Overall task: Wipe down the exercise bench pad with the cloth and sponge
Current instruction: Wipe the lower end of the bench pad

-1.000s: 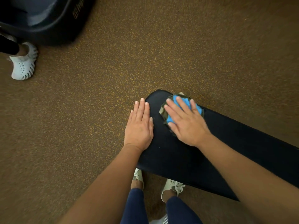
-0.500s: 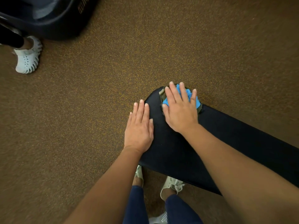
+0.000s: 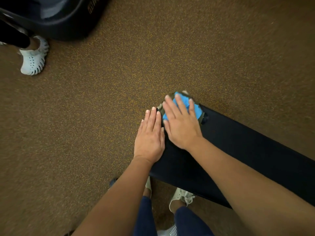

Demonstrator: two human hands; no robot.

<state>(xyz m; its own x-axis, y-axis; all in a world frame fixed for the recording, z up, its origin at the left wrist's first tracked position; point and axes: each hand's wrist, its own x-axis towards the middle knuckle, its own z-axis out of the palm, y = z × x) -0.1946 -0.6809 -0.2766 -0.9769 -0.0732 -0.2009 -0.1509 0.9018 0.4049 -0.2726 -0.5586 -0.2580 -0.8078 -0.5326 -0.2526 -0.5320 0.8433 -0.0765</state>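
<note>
A long black bench pad runs from the middle of the view down to the right edge. At its far rounded end my right hand presses flat on a blue cloth, with a dark camouflage-patterned sponge showing around the cloth's edges. My left hand lies flat, fingers together, on the pad's left edge beside the right hand, holding nothing. Most of the sponge is hidden under the cloth and my fingers.
Brown speckled carpet surrounds the bench. A large black machine base stands at the top left, with another person's foot in a white perforated clog beside it. My own feet in pale shoes stand below the pad.
My right hand has pushed the cloth and sponge further along the pad to its far end and towards the left hand. The left hand has stayed in place on the pad's edge.
</note>
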